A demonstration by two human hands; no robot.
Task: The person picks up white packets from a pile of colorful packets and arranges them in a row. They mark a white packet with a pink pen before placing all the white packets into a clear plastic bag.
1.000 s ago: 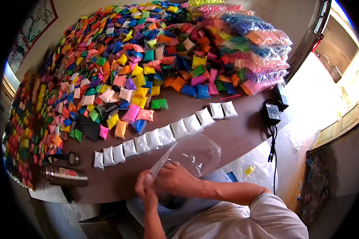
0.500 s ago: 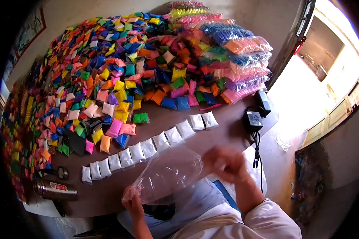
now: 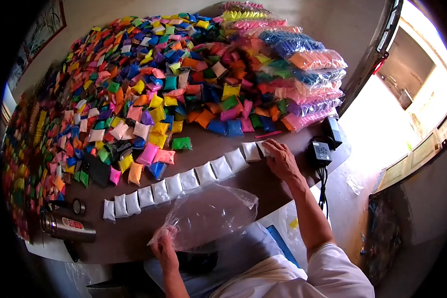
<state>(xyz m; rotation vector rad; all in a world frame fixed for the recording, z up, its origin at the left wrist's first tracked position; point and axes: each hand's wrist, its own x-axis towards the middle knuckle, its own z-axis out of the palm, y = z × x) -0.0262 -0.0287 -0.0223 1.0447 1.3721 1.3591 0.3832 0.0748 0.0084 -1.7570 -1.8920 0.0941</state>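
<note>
My left hand (image 3: 166,248) is closed on the gathered edge of a clear plastic bag (image 3: 211,216), which spreads to the right over the table's front edge. A slightly curved row of small white packets (image 3: 204,174) lies across the table beyond the bag. At the row's right end, my right hand (image 3: 282,160) has its fingers curled over the last white packet (image 3: 260,147), gripping it and partly covering it. That packet still lies beside its neighbour.
A large heap of small coloured packets (image 3: 134,94) covers the back and left of the brown table (image 3: 218,144). Filled clear bags (image 3: 313,82) are stacked at the back right. A black power adapter (image 3: 320,153) with cables is at the right; a steel flask (image 3: 69,227) lies at the left.
My right hand has left the bag's opening and moved up and right onto the end white packet. My left hand keeps holding the bag, which now hangs lower and flatter.
</note>
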